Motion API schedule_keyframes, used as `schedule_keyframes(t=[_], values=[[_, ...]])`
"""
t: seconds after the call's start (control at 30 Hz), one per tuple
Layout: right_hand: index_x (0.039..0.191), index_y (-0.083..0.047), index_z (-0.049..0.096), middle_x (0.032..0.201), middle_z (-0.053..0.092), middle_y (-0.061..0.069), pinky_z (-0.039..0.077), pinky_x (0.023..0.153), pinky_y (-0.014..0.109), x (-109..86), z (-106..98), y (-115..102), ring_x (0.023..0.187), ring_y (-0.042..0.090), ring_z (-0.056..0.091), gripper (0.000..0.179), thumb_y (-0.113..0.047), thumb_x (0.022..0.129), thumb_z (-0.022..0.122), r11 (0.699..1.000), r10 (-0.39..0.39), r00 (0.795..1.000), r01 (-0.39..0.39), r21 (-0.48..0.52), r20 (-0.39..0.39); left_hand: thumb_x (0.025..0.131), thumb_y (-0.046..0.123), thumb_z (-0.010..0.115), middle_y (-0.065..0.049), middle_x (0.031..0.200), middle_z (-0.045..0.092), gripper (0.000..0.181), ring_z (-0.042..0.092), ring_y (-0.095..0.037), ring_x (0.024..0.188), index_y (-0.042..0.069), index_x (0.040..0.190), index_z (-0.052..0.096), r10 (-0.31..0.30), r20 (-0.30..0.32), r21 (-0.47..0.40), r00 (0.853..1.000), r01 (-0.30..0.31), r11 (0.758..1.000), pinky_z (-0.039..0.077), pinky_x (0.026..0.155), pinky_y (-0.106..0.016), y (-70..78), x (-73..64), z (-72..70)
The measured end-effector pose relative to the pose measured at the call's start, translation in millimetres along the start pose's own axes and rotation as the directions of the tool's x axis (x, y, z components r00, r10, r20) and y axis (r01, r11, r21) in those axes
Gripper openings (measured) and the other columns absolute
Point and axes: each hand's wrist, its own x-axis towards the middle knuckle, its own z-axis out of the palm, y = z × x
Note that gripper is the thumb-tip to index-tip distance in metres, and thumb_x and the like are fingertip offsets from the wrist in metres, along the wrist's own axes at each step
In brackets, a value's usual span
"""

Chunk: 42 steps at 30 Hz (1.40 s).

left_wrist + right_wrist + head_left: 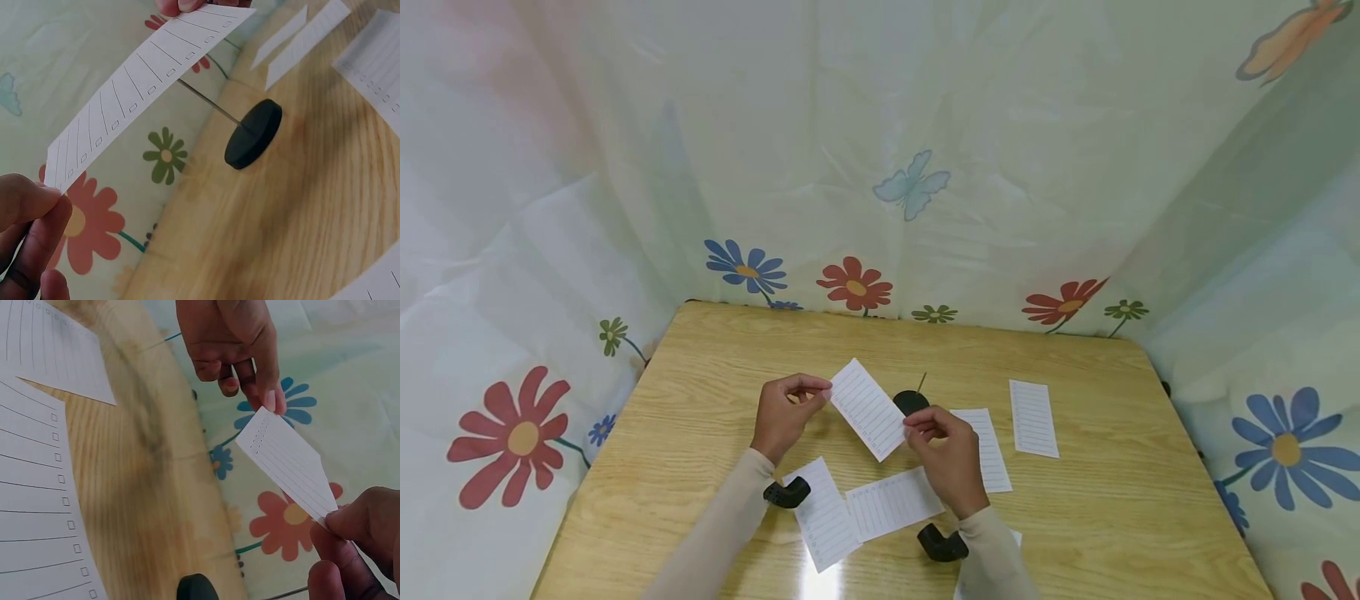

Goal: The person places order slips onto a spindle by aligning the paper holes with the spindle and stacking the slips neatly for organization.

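Note:
My left hand (pixel 781 415) pinches one end of a white checklist slip (pixel 867 408), printed with ruled lines and small boxes. At its opposite end, my right hand (pixel 953 460) pinches the slip between thumb and fingers. Held up off the table, the slip bends slightly in the left wrist view. Just beyond it stands a bill spike with a round black base (pixel 255 136) and a thin upright metal rod (pixel 209 102). In the left wrist view the slip covers the rod's upper end.
Several similar slips lie on the wooden table (pixel 1120 500): two overlapping slips (pixel 827 521) near the front, others (pixel 1034 419) to the right, and one partly under the right sleeve (pixel 1000 575). A flower-printed curtain (pixel 985 250) borders the table's back and sides.

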Motion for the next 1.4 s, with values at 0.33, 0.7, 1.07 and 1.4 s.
schedule_keyframes(t=[0.33,0.7,1.07,1.4], values=[[0.097,-0.021,0.083,0.096,0.08,-0.003,0.051,0.077,0.028,-0.1,-12,-3,0.077,0.012,0.065,0.022,0.0,0.093,0.078,0.998,-0.064,0.998,0.065,0.025,-0.025,0.095,0.019,0.082,-0.003,0.101,0.08,0.006,0.063,-0.017,0.09,0.02,0.1,0.084,0.054,0.017,-0.009,0.998,-0.054,0.998,0.044,0.076,-0.025,18.0,2.0,5.4],[0.105,-0.017,0.083,0.102,0.077,0.003,0.059,0.081,0.024,-0.5,-21,-4,0.089,0.016,0.072,0.019,-0.002,0.097,0.075,0.989,-0.069,0.997,0.071,0.127,-0.018,0.098,0.014,0.077,-0.006,0.108,0.078,0.009,0.065,-0.019,0.09,0.017,0.104,0.083,0.088,0.087,-0.117,0.992,-0.077,0.99,0.049,0.071,-0.024,28.9,4.7,10.0],[0.102,-0.009,0.082,0.104,0.077,0.011,0.06,0.081,0.023,-1.7,-27,-4,0.091,0.018,0.072,0.02,0.007,0.095,0.072,0.974,-0.061,0.998,0.066,0.216,-0.03,0.099,0.014,0.076,-0.008,0.11,0.075,0.011,0.062,-0.019,0.09,0.015,0.107,0.082,0.13,0.169,-0.157,0.977,-0.103,0.982,0.047,0.066,-0.021,30.7,3.9,11.7],[0.101,-0.001,0.08,0.105,0.075,0.02,0.059,0.081,0.021,-2.5,-38,-3,0.093,0.017,0.072,0.018,0.012,0.095,0.07,0.951,-0.088,0.996,0.089,0.295,-0.019,0.1,0.014,0.075,-0.007,0.111,0.076,0.012,0.064,-0.019,0.092,0.015,0.109,0.082,0.125,0.215,-0.149,0.969,-0.094,0.984,0.046,0.067,-0.02,33.9,7.7,19.1]])
